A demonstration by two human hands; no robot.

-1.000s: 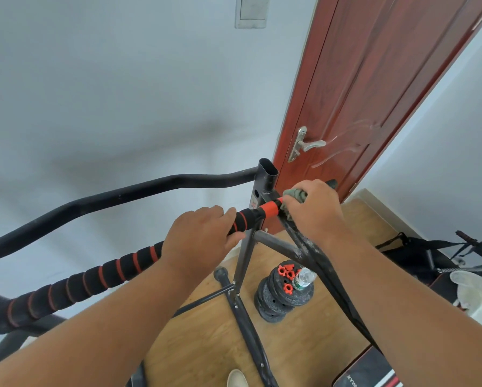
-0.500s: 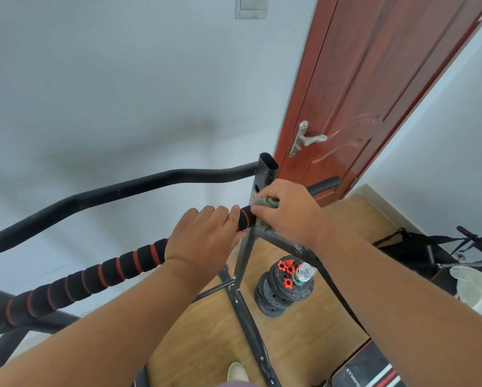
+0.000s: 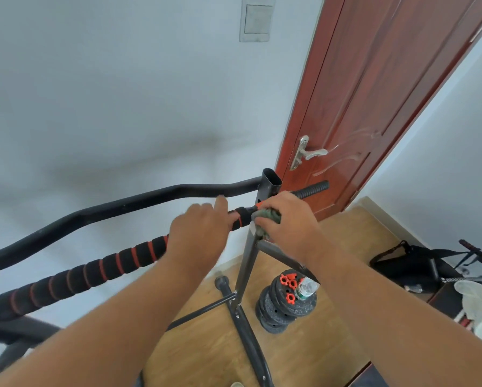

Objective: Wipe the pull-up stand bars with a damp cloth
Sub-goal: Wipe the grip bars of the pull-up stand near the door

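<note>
Head view: right hand (image 3: pixel 286 219) clamps a green cloth (image 3: pixel 266 217) against the stand's upright post (image 3: pixel 265 191); left hand (image 3: pixel 199 233) — blurred, fingers loosening over the foam-gripped bar (image 3: pixel 94 270); below, weight plates (image 3: pixel 279 305) and a bottle (image 3: pixel 307 287) crowd the floor — red door (image 3: pixel 374 93) close behind.

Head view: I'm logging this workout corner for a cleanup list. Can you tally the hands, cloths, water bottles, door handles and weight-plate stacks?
hands: 2, left hand and right hand
cloth: 1
water bottle: 1
door handle: 1
weight-plate stack: 1
total: 6
</note>
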